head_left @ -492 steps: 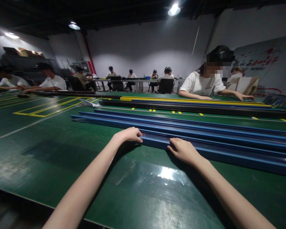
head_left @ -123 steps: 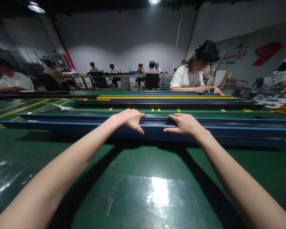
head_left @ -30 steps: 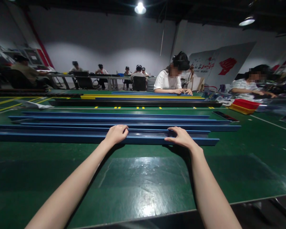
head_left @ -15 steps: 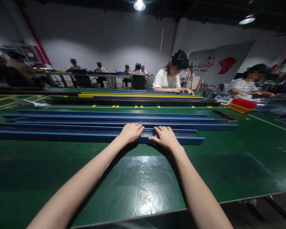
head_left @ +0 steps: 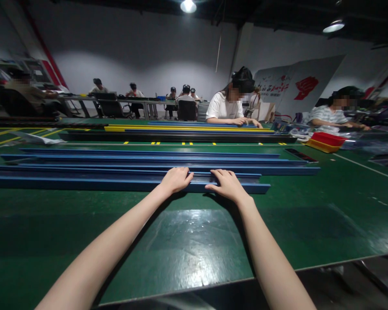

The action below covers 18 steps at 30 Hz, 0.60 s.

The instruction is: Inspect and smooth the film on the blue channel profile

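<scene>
While nearest blue channel (head_left: 84,184) points left-right, right hand (head_left: 228,184) spans it, grip apart; left hand (head_left: 175,180) unclear.

We've got blue on all the long channels (head_left: 84,185) across mid-frame, darker navy inside. Tabletop (head_left: 310,215) is green, with pale glare at bottom centre. Above the channels we see a black bar (head_left: 181,138), then a bright yellow bar (head_left: 181,128). Short yellow marks (head_left: 183,144) dot the green below the black bar; yellow stripes (head_left: 16,134) run at the left edge, and a thin white line (head_left: 368,166) crosses at right. Right side: red bin (head_left: 328,138) on a yellow one, dark phone (head_left: 300,155). Upper right: plain white shirt (head_left: 223,107), light shirt with grey stripes (head_left: 326,116), pale grey banner (head_left: 326,77) with red fist print (head_left: 305,87). Upper left, we have a red post (head_left: 45,51) against greyish wall (head_left: 116,51).
</scene>
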Available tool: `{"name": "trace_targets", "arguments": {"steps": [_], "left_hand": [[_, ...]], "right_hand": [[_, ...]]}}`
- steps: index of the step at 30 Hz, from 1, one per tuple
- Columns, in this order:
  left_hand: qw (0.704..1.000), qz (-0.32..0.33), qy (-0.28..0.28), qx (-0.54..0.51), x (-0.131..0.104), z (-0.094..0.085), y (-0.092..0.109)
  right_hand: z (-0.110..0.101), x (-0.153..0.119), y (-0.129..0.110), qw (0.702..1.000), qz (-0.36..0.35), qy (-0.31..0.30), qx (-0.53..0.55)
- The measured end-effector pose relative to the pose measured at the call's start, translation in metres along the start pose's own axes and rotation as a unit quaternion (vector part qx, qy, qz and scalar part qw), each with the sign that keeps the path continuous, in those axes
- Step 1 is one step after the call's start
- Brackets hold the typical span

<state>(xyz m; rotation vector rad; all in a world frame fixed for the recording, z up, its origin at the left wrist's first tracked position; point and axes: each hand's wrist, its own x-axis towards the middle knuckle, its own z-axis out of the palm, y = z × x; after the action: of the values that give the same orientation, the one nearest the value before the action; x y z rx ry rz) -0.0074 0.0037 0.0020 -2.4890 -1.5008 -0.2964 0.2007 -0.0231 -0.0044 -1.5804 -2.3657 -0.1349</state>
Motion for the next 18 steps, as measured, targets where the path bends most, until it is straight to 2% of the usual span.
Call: {"name": "trace_targets", "arguments": {"steps": [10,18], "left_hand": [[0.999,-0.035,-0.031,0.025,-0.017,-0.006,-0.036],[0.998,-0.035,-0.035,0.023,-0.019,-0.01,-0.038]], "right_hand": [[-0.004,-0.007,0.023,0.998,0.05,0.018,0.023],[-0.006,-0.007,0.023,0.998,0.057,-0.012,-0.014]]}}
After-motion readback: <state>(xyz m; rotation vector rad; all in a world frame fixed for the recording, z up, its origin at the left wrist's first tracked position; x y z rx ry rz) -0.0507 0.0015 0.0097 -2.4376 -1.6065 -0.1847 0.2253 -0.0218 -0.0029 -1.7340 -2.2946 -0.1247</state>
